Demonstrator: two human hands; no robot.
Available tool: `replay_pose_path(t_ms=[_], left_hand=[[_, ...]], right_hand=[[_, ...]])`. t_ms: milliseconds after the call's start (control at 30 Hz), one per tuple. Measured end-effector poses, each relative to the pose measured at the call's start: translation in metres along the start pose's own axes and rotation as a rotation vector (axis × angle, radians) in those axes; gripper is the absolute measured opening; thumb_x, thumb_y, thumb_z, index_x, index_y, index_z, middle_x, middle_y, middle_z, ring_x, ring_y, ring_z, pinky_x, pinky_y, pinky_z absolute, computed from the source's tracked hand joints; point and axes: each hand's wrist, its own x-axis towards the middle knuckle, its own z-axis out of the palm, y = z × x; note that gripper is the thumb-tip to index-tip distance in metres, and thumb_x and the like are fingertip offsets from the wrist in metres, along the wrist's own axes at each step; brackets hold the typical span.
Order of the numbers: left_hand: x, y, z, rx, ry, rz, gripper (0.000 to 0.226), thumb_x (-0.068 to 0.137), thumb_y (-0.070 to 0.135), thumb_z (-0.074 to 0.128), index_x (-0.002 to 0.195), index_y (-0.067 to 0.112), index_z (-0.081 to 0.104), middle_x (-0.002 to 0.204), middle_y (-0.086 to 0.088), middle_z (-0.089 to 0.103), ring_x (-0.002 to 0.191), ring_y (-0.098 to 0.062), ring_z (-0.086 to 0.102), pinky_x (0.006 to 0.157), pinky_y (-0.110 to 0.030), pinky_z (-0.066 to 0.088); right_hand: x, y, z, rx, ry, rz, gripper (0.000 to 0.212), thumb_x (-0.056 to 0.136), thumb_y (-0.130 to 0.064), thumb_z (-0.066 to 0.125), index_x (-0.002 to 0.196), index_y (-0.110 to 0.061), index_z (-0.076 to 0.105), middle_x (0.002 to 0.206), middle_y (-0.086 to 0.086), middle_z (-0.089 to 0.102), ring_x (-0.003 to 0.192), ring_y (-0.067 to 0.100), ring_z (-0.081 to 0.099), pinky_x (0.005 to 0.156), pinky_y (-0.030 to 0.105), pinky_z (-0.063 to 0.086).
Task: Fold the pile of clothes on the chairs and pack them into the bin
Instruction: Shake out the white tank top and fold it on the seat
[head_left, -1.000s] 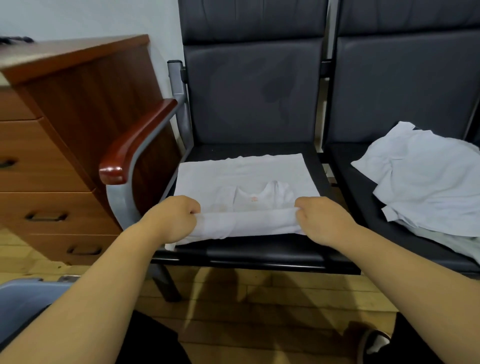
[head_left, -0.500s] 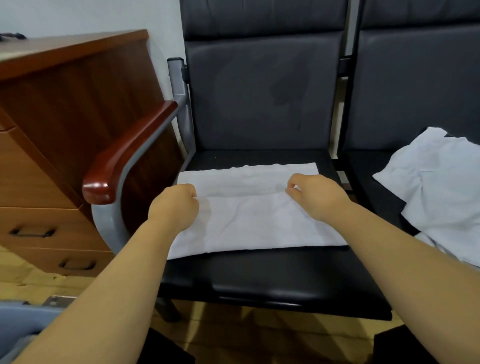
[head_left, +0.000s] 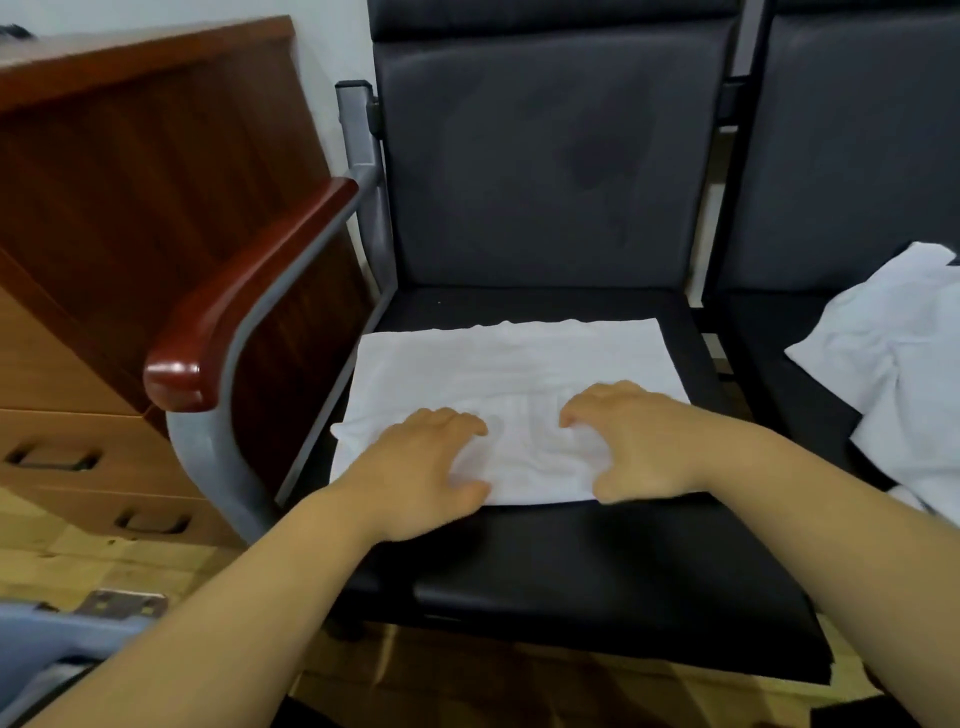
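— Two hands down on one folded white garment (head_left: 511, 384)?
— Yes. Left hand (head_left: 426, 467) spread flat, palm down, on the garment's near left part; right hand (head_left: 631, 441) likewise on the near right, fingers loosely curled, thumb at the near edge. Neither closed around anything; just pressing on cloth.
— And the garment itself?
— Lying flat on the seat of the left chair (head_left: 597, 571), toward the back and left edge of the seat, near edge short of the seat's front edge.
— More clothes?
— Rumpled white pile (head_left: 893, 358) on the seat of the right chair (head_left: 857, 145), at the frame's right side, well apart from the folded piece.
— Bin?
— Only a grey-blue rim (head_left: 52, 631) at the bottom left corner, on the floor beside the left forearm. Contents hidden.
— Anything else?
— Red-brown armrest (head_left: 244, 296) at the left chair's left edge; wooden drawer cabinet (head_left: 104, 234) beyond it.
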Motion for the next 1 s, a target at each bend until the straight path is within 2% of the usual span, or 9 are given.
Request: replay_pose_path(t_ms=[67, 133, 300, 400, 500, 567, 667, 833, 1000], left_hand=[[-0.010, -0.002, 0.000, 0.072, -0.142, -0.009, 0.079, 0.090, 0.050, 0.061, 0.159, 0.035, 0.026, 0.163, 0.008, 0.028, 0.147, -0.019, 0.027, 0.122, -0.039, 0.025], [-0.014, -0.005, 0.000, 0.110, -0.197, -0.035, 0.082, 0.091, 0.036, 0.062, 0.161, 0.035, 0.019, 0.167, 0.005, 0.019, 0.151, -0.020, 0.018, 0.125, -0.042, 0.020], [-0.012, -0.012, 0.005, 0.128, -0.107, -0.094, 0.078, 0.096, -0.002, 0.045, 0.162, 0.032, 0.023, 0.170, 0.001, 0.019, 0.156, -0.022, 0.016, 0.127, -0.033, 0.012], [-0.020, -0.012, 0.005, 0.045, -0.003, -0.161, 0.065, 0.101, -0.001, 0.042, 0.157, 0.031, 0.039, 0.163, 0.000, 0.037, 0.148, -0.024, 0.037, 0.122, -0.031, 0.026], [-0.034, -0.013, -0.010, -0.013, 0.104, -0.186, 0.043, 0.097, 0.001, 0.049, 0.120, 0.031, 0.069, 0.124, 0.000, 0.067, 0.114, -0.028, 0.062, 0.091, -0.030, 0.047], [-0.044, -0.018, -0.024, -0.026, 0.142, -0.190, 0.034, 0.093, 0.000, 0.053, 0.082, 0.030, 0.062, 0.087, 0.004, 0.063, 0.088, -0.024, 0.060, 0.072, -0.029, 0.040], [-0.050, -0.026, -0.036, -0.095, 0.215, -0.227, 0.036, 0.088, -0.001, 0.052, 0.062, 0.021, 0.045, 0.065, 0.000, 0.048, 0.068, -0.029, 0.048, 0.059, -0.037, 0.036], [-0.040, -0.024, -0.048, -0.177, 0.397, -0.295, 0.021, 0.095, 0.009, 0.058, 0.082, 0.025, 0.064, 0.080, 0.001, 0.064, 0.076, -0.023, 0.060, 0.060, -0.034, 0.044], [-0.010, -0.029, -0.049, -0.245, 0.531, -0.385, 0.013, 0.098, 0.016, 0.059, 0.098, 0.028, 0.064, 0.090, 0.004, 0.063, 0.078, -0.015, 0.057, 0.059, -0.031, 0.042]], right_hand=[[-0.013, -0.003, 0.010, -0.147, -0.122, 0.052, 0.091, 0.082, -0.033, 0.070, 0.159, -0.031, 0.021, 0.163, -0.005, 0.022, 0.147, 0.024, 0.024, 0.117, 0.041, 0.031], [-0.018, -0.003, 0.022, -0.228, -0.083, 0.095, 0.089, 0.086, -0.025, 0.063, 0.161, -0.027, 0.016, 0.168, 0.001, 0.014, 0.150, 0.028, 0.021, 0.120, 0.044, 0.028], [-0.022, 0.009, 0.042, -0.182, 0.194, 0.193, 0.056, 0.100, -0.015, 0.042, 0.155, -0.020, 0.036, 0.160, 0.005, 0.039, 0.143, 0.027, 0.039, 0.116, 0.042, 0.036], [-0.029, 0.017, 0.050, -0.201, 0.252, 0.226, 0.045, 0.103, -0.016, 0.039, 0.145, -0.020, 0.050, 0.150, 0.005, 0.053, 0.131, 0.029, 0.054, 0.106, 0.040, 0.046], [-0.043, 0.014, 0.041, -0.183, 0.270, 0.224, 0.023, 0.101, -0.024, 0.040, 0.105, -0.022, 0.063, 0.117, 0.004, 0.067, 0.099, 0.028, 0.061, 0.079, 0.034, 0.047], [-0.054, 0.013, 0.031, -0.091, 0.273, 0.211, 0.024, 0.098, -0.025, 0.042, 0.076, -0.020, 0.052, 0.095, 0.001, 0.065, 0.086, 0.025, 0.057, 0.072, 0.035, 0.046], [-0.066, 0.014, 0.017, 0.081, 0.284, 0.189, 0.032, 0.094, -0.022, 0.047, 0.063, -0.015, 0.043, 0.071, -0.002, 0.053, 0.073, 0.020, 0.053, 0.067, 0.039, 0.045], [-0.066, 0.017, 0.000, 0.232, 0.474, 0.218, 0.023, 0.092, -0.023, 0.052, 0.071, -0.017, 0.055, 0.074, -0.001, 0.059, 0.070, 0.021, 0.056, 0.064, 0.038, 0.047], [-0.041, 0.026, -0.011, 0.253, 0.541, 0.298, 0.012, 0.095, -0.026, 0.053, 0.093, -0.027, 0.065, 0.088, -0.008, 0.064, 0.080, 0.015, 0.059, 0.072, 0.038, 0.054]])
